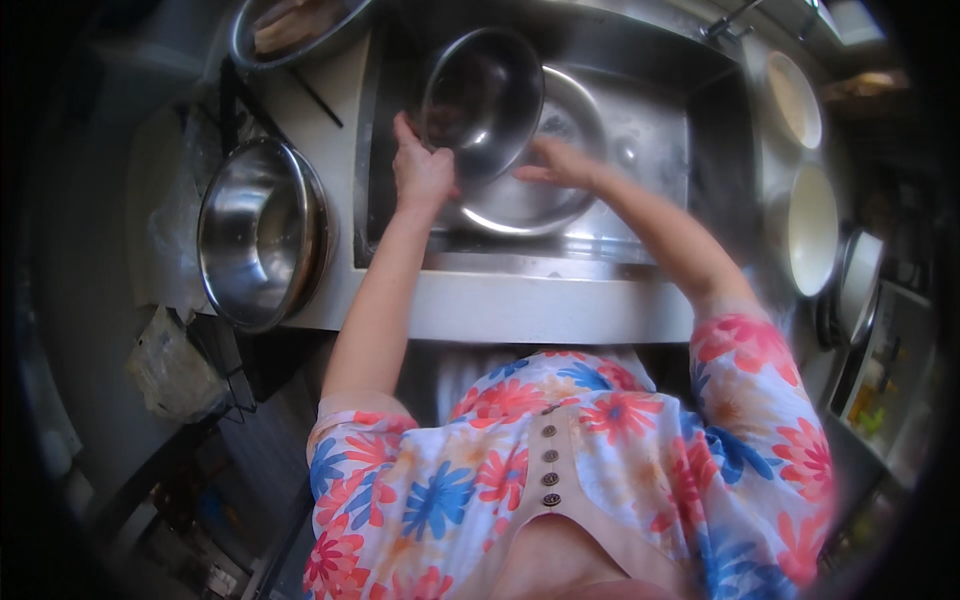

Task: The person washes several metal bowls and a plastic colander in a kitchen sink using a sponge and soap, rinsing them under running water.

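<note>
Over the left half of the sink (645, 150), a deep metal bowl (480, 105) is held tilted. My left hand (423, 172) grips its near left rim, thumb outside and fingers curled at the edge. My right hand (560, 163) is at the bowl's lower right side, fingers stretched out and a little blurred; whether they touch the bowl I cannot make out. Below, a wider shallow metal basin (575, 110) lies on the sink floor, partly covered by the bowl and my right hand.
On the left counter (330, 170) stand nested metal bowls (255, 235); another metal bowl (300, 30) with something pale inside is farther back. Two pale bowls (812, 230) line the right side. A faucet (728, 22) is at the back right. A plastic bag (175, 370) hangs lower left.
</note>
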`<action>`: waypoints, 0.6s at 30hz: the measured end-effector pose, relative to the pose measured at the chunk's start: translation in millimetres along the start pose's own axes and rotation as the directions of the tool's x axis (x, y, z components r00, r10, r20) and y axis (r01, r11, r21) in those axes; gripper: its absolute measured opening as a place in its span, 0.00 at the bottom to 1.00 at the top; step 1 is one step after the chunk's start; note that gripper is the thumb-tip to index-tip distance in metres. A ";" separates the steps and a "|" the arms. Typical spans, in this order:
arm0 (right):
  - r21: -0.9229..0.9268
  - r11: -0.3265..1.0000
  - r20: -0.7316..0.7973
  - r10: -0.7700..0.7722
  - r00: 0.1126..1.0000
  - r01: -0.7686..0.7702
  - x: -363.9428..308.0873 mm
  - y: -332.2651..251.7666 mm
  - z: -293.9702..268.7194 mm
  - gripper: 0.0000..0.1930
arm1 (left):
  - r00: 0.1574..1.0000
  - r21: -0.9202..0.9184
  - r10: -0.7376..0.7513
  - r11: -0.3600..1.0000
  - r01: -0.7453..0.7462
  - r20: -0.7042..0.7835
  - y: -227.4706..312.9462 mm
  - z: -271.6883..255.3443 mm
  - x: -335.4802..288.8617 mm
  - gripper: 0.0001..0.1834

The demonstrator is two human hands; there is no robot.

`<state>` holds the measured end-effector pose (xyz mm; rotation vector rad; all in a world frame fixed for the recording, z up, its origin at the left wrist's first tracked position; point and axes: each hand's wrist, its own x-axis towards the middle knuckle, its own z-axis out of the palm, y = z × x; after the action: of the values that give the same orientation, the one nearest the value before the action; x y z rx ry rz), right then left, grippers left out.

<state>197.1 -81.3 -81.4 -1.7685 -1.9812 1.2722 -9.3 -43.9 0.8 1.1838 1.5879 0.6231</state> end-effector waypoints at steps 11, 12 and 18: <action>-0.423 0.882 -0.303 0.078 0.950 -0.208 25.2 18.9 31.5 0.14 | 0.935 0.451 0.353 0.841 -0.298 -0.040 -31.8 41.9 22.5 0.35; -0.118 0.963 -0.336 0.190 0.922 -0.242 32.3 16.3 33.8 0.14 | 0.935 0.451 0.356 0.836 -0.313 -0.010 -34.7 43.8 26.2 0.36; 0.144 0.976 -0.299 -0.117 0.947 0.166 32.6 -49.0 68.0 0.21 | 0.988 0.425 0.152 0.894 -0.141 0.008 -49.7 50.2 43.0 0.35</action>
<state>109.5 -79.5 -101.4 -1.5963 -1.7494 1.0335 17.9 -31.8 -76.4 1.6363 1.7190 0.3933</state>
